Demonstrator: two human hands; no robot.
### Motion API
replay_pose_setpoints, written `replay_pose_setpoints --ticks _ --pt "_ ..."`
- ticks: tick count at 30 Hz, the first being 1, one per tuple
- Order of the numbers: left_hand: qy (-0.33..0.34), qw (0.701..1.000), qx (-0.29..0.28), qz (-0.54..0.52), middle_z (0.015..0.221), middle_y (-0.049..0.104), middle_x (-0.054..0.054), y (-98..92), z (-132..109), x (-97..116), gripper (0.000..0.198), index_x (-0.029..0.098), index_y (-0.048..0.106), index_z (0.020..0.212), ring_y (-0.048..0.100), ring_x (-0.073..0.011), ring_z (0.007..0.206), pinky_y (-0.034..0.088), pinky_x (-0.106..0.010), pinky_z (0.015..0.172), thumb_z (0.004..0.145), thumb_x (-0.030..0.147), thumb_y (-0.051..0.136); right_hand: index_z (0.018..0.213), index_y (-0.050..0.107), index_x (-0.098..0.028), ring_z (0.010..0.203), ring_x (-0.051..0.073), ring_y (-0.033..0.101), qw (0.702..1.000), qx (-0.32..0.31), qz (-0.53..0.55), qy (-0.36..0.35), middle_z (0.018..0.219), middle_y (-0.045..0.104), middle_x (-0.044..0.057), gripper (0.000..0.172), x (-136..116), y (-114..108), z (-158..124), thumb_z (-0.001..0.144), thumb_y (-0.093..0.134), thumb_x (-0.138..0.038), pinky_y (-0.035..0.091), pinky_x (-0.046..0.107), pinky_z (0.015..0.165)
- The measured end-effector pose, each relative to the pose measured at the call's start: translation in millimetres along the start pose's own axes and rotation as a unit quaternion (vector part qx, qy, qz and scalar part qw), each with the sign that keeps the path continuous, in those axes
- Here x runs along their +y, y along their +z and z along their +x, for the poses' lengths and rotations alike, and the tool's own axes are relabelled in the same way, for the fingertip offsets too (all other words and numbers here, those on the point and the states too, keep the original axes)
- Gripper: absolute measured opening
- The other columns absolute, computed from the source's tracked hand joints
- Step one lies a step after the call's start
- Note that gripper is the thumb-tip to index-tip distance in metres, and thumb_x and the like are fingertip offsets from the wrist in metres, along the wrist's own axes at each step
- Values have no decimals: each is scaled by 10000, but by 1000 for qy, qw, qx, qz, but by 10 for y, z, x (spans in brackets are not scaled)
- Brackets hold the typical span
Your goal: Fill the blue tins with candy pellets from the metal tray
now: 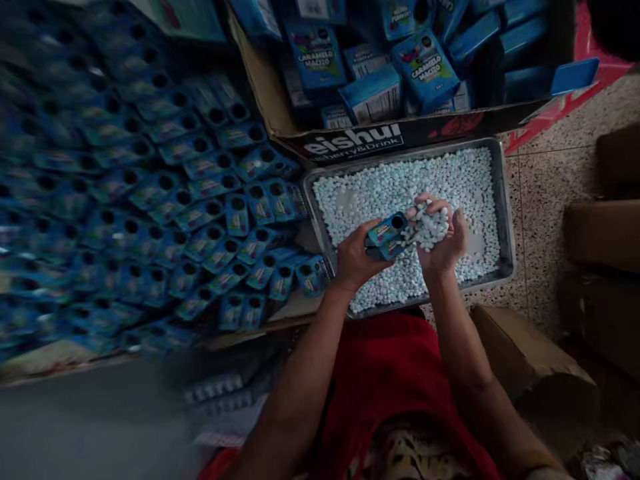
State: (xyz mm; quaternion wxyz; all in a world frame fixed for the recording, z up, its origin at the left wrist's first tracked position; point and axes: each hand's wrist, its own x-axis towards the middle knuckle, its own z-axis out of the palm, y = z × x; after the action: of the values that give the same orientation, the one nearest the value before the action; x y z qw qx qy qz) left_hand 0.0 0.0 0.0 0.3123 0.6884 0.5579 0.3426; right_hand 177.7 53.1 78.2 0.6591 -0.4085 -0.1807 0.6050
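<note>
Blue box point(386, 235) betw. both hands' fingers point(425, 200)

Small blue box point(386, 236) tilted, open-ended, beside cupped pale-blue candies point(426, 228).

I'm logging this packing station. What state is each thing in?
Left hand: gripping a small blue box, open end toward the candies.
Right hand: cupped, full of pale candies.
Metal tray: filled with candies.
Cardboard carton: open, holding blue boxes.
Rows of blue boxes: lined up, blurred.
</note>
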Motion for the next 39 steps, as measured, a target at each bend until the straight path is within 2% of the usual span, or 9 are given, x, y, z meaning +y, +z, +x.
replay_pose_setpoints --ticks 5,14,20,23,25,30,34,36,39 --pt "-8 1000 -15 -15 1408 785 -93 26 -8 -56 828 249 599 1493 799 -314 1252 657 -404 1095 757 337 969 744 642 -297 809 261 623 998 -28 -61 -3 786 552 35 549 15 117 36 912 657 -819 606 469 906" --pt "67 997 20 -30 1246 742 -98 29 40 -143 700 232 627 1392 754 -313 1177 652 -449 999 802 405 962 721 595 -295 895 293 664 988 -117 -100 -14 793 566 45 577 35 110 113 944 628 -826 579 530 1000" --pt "43 997 23 -51 1319 738 -102 125 61 -261 736 248 616 1394 729 -335 1260 627 -505 1077 798 498 971 714 680 -275 1064 306 700 973 -179 -142 -27 944 701 73 542 43 122 7 988 617 -738 533 529 1137" --pt "28 994 45 -95 1350 732 -118 197 90 -362 764 228 629 1363 723 -349 1308 617 -543 1128 780 568 987 833 750 -278 1340 335 667 948 -191 -246 -59 1239 747 80 631 -7 -142 54 1073 429 -765 459 608 1248" --pt "-17 989 72 -131 1369 733 -116 228 146 -461 821 246 629 1373 729 -359 1323 621 -566 1146 751 639 992 1036 802 -290 1512 328 576 901 -128 -400 -113 1501 668 72 750 -97 -532 183 1138 192 -715 422 658 1279" --pt "-123 959 93 -237 1475 716 -122 312 483 -744 1046 270 569 1443 734 -379 1344 612 -636 1185 616 691 1051 1466 736 -262 1695 358 345 642 64 -747 -157 1769 460 131 666 -300 -1582 658 1153 235 -568 323 670 1347" --pt "-137 942 50 -302 1580 660 -150 513 686 -749 1130 233 549 1503 683 -376 1435 526 -650 1287 601 684 1057 1708 521 -196 1743 378 221 544 69 -829 -108 1863 319 176 674 10 -1689 850 1154 339 -534 254 699 1367" --pt "-138 934 37 -328 1654 608 -145 626 683 -655 1177 270 542 1561 631 -385 1513 502 -610 1325 579 632 1081 1688 541 -185 1740 349 248 582 56 -801 -128 1846 355 180 659 281 -1542 828 1156 326 -509 228 675 1387" --pt "-153 914 16 -375 1732 540 -130 769 593 -486 1175 296 556 1592 546 -405 1603 475 -585 1352 579 565 1089 1535 692 -259 1652 307 442 712 24 -684 -159 1705 558 121 591 615 -1280 678 1135 332 -505 277 613 1394"
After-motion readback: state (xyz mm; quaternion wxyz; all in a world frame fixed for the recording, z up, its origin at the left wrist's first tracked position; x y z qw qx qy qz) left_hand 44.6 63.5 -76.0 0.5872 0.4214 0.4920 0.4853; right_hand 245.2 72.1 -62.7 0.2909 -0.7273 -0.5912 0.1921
